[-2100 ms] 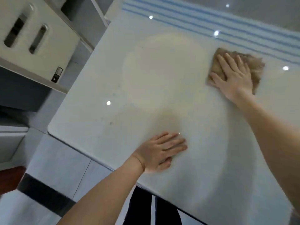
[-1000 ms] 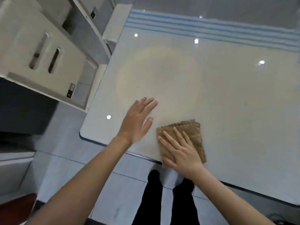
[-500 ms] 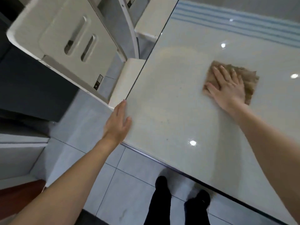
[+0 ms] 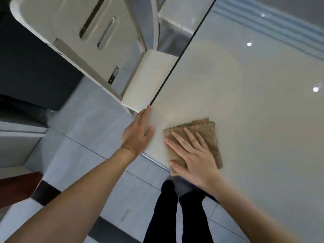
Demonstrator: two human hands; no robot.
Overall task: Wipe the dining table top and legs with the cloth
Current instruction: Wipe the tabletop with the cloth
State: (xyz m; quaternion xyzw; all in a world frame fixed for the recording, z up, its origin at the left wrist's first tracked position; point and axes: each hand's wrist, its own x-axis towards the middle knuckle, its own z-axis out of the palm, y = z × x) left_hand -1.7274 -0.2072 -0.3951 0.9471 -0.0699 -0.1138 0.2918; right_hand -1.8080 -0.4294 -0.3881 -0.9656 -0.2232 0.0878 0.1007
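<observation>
A glossy white dining table top fills the right half of the view, with blue stripes at its far end. A folded brown cloth lies flat near the table's front left corner. My right hand presses flat on the cloth with straight, spread fingers. My left hand rests on the corner's left edge, fingers straight along the rim. The table legs are hidden.
A white chair stands against the table's left side, its seat tucked at the edge. Grey floor tiles lie below. My dark-trousered legs stand at the front edge. A red-brown item sits at far left.
My right hand has drawn the cloth back from the middle of the table to the front left corner. The left hand has stayed on the corner's edge.
</observation>
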